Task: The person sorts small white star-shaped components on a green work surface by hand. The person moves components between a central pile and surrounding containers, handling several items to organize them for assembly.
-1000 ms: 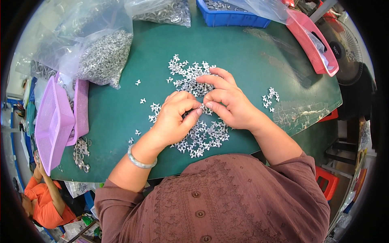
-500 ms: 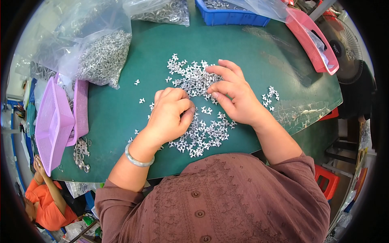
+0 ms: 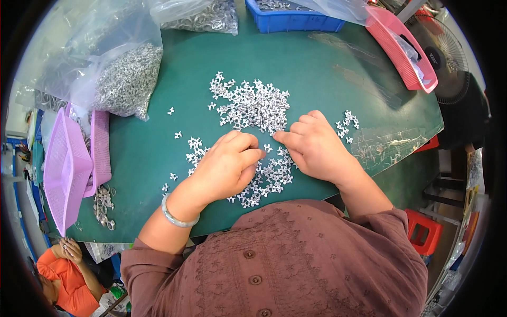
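Note:
On the green table lie two heaps of small silver metal pieces with little prongs: a far heap (image 3: 253,103) and a near heap (image 3: 266,179). Over the left side of the near heap is my left hand (image 3: 226,162), its fingers curled and the thumb close to the forefinger; whatever is between the tips is hidden. My right hand (image 3: 317,147) has its fingers drawn in at the near right edge of the far heap. Its forefinger and thumb tips meet the pieces there, and I cannot make out what they hold. A pale bangle (image 3: 177,214) circles my left wrist.
Clear bags of metal parts (image 3: 129,79) lie far left, beside purple baskets (image 3: 66,174). At the back stand a blue tray (image 3: 296,21) and a pink basket (image 3: 398,50). A few stray pieces (image 3: 347,126) lie right. A person in orange (image 3: 74,282) sits lower left.
My right hand has come nearer to me, off the far heap, and its spread fingers have curled in. My left hand has dropped slightly toward me. The whole view has shifted a little.

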A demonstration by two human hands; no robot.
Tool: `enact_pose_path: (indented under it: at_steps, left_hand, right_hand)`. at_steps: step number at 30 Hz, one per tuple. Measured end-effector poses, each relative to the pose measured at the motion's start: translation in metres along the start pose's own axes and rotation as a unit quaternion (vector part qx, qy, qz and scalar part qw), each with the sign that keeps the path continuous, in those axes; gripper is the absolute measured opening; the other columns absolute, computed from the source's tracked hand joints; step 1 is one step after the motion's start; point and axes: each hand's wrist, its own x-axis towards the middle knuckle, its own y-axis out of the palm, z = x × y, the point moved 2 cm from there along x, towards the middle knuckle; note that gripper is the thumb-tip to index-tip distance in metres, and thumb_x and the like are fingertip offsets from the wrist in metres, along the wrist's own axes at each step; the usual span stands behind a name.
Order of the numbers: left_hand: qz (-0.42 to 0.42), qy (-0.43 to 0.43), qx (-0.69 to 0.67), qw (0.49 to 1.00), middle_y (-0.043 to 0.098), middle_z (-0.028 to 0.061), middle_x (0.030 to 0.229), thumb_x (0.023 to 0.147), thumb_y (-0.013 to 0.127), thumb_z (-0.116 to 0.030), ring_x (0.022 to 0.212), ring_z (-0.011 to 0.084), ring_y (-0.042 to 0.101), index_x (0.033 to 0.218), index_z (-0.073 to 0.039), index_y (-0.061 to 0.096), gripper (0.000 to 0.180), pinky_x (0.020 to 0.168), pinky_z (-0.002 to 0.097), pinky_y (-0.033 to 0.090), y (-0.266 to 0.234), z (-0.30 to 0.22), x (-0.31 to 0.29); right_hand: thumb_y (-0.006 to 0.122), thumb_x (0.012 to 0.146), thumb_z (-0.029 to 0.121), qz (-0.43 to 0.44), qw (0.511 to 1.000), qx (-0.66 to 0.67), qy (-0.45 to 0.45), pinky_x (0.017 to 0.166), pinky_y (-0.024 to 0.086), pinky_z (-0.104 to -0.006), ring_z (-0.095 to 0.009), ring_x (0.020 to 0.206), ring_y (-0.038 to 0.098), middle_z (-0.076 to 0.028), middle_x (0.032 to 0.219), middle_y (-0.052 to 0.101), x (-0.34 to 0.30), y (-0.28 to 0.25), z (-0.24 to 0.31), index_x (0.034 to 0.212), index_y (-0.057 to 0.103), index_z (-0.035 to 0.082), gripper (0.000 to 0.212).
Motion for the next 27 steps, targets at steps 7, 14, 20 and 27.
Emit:
enact_pose_path:
  at_steps: [7, 14, 20, 27]
  left_hand:
    - [-0.018, 0.007, -0.028, 0.999, 0.063, 0.0110, 0.095, 0.077, 0.064, 0.007, 0.084, 0.0293, 0.061, 0.100, -0.002, 0.071, 0.025, 0.075, 0.0379, 0.052, 0.002, -0.001, 0.002]
    - [-0.032, -0.030, 0.068, 0.997, 0.061, 0.0115, 0.092, 0.080, 0.063, 0.004, 0.082, 0.0307, 0.061, 0.107, -0.001, 0.069, 0.029, 0.074, 0.0400, 0.051, 0.005, -0.007, 0.022]
    - [-0.044, -0.015, 0.087, 0.995, 0.062, 0.0111, 0.091, 0.075, 0.063, 0.004, 0.084, 0.0308, 0.062, 0.099, -0.002, 0.071, 0.026, 0.076, 0.0413, 0.051, 0.008, -0.007, 0.021]
    - [-0.063, -0.019, 0.083, 0.994, 0.063, 0.0105, 0.090, 0.074, 0.064, 0.004, 0.084, 0.0301, 0.062, 0.094, -0.002, 0.071, 0.023, 0.077, 0.0407, 0.049, 0.006, -0.010, 0.019]
  right_hand:
    - [0.068, 0.071, 0.003, -0.002, 0.998, 0.041, -0.051, 0.078, 0.041, -0.0387, -0.025, 0.075, 0.053, -0.003, 0.073, 0.053, -0.001, -0.004, -0.002, 0.092, 0.072, 0.009, 0.022]
    - [0.065, 0.072, 0.004, -0.069, 0.996, 0.037, 0.040, 0.075, 0.042, -0.0402, -0.027, 0.078, 0.056, -0.004, 0.075, 0.059, -0.006, -0.008, -0.015, 0.085, 0.071, 0.009, 0.015]
    - [0.068, 0.077, 0.005, -0.052, 0.998, 0.044, 0.011, 0.076, 0.042, -0.0390, -0.026, 0.078, 0.056, -0.004, 0.075, 0.058, -0.008, -0.003, -0.013, 0.087, 0.073, 0.009, 0.012]
    - [0.071, 0.079, 0.010, -0.050, 0.997, 0.051, 0.012, 0.077, 0.041, -0.0382, -0.024, 0.079, 0.056, -0.003, 0.076, 0.058, -0.008, -0.001, -0.015, 0.086, 0.073, 0.010, 0.007]
